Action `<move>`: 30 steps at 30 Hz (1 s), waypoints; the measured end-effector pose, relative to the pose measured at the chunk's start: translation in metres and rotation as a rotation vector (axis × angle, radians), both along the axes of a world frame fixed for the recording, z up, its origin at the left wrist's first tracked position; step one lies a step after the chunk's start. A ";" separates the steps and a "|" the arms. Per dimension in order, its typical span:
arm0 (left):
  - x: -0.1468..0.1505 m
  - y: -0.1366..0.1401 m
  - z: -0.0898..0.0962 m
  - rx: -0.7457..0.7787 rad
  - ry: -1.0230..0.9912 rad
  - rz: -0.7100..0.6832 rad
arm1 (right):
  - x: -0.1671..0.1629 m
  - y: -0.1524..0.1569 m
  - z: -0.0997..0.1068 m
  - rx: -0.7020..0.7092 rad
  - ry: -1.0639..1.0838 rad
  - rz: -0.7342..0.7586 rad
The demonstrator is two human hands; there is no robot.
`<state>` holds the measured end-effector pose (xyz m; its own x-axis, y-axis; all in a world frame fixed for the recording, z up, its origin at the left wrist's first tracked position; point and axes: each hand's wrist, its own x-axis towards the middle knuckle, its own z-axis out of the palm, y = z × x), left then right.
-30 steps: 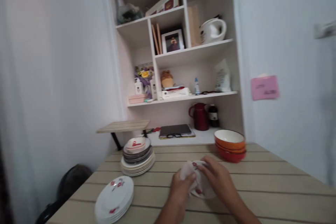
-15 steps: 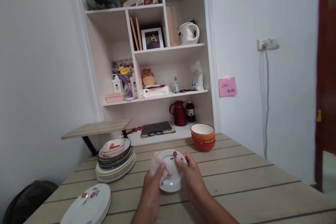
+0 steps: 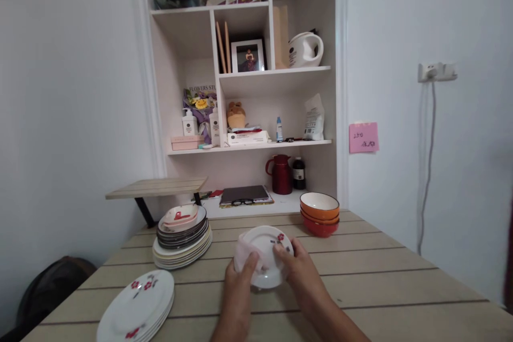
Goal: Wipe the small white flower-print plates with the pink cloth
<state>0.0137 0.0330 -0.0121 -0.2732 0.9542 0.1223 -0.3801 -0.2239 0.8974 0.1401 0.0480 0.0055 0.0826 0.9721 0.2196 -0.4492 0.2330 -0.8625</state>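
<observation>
A small white plate (image 3: 267, 272) with red flowers is held above the table, tilted toward me. My right hand (image 3: 298, 272) grips its right edge, thumb on the face and fingers behind. At the left edge my left hand (image 3: 240, 283) presses a pale pinkish cloth or tissue (image 3: 245, 252) against the plate with its thumb; its other fingers are hidden behind. Left of my hands lies a stack of white flowered plates (image 3: 138, 304). Farther back stands a taller stack of plates (image 3: 182, 256), topped by a pinkish dish (image 3: 180, 215) with a red mark.
Orange and red bowls (image 3: 319, 216) are stacked at the table's back right. A small raised wooden shelf (image 3: 156, 188) stands at the back left. Behind the table (image 3: 380, 283), a shelf unit holds a red jug (image 3: 281, 175), a dark bottle (image 3: 298, 173) and a laptop (image 3: 244, 194).
My view has turned a little to the left, so the scene sits farther right. Both hands still hold the plate, and the cloth stays at its left side.
</observation>
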 end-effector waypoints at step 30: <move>0.000 -0.008 0.004 -0.011 0.105 0.072 | 0.011 -0.004 0.003 0.152 -0.256 -0.061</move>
<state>0.0141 0.0254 -0.0085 -0.3277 0.9339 0.1430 -0.2676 -0.2369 0.9340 0.1510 0.0438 0.0085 0.0630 0.9213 0.3836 -0.2025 0.3882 -0.8991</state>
